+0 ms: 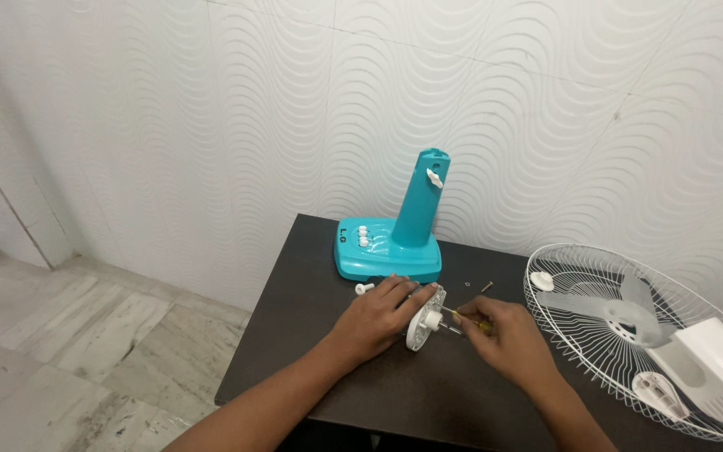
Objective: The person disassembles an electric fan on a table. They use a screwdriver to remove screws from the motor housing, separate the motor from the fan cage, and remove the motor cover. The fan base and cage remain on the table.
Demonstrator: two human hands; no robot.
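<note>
White motor disc between left hand and right hand.

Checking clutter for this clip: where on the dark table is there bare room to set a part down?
Bare table lies left of the left hand, from the turquoise fan base to the near edge. It is crowded around the white motor disc, right hand, loose screws and wire fan guard.

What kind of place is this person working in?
Probably a room at home used for small repairs: wavy white wall tiles, a marble-look floor, and a dark table holding a turquoise fan base.
</note>
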